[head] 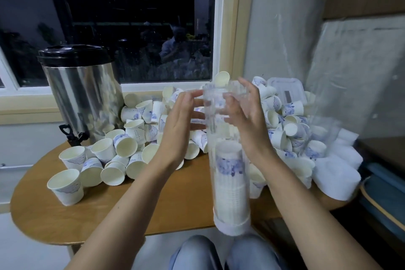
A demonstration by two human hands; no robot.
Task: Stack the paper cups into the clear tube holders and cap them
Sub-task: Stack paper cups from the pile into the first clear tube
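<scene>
A clear tube holder [230, 173] stands upright at the table's near edge, its lower half filled with a nested stack of white paper cups [230, 190] with blue print. My right hand [247, 116] grips the tube's upper part from the right. Just left of the tube top, my left hand [177, 120] is held with its fingers spread, its fingertips close to the wall. A clear cap-like rim [225, 89] shows at the tube's top between both hands. Many loose paper cups [122, 144] lie in a heap behind.
A steel drink dispenser [85, 94] with a black lid stands at the back left. A clear lidded box [287, 90] rests on the cup heap at the right. White wrapped stacks [337, 173] lie at the table's right end. The wooden table [65, 215] ends near my knees.
</scene>
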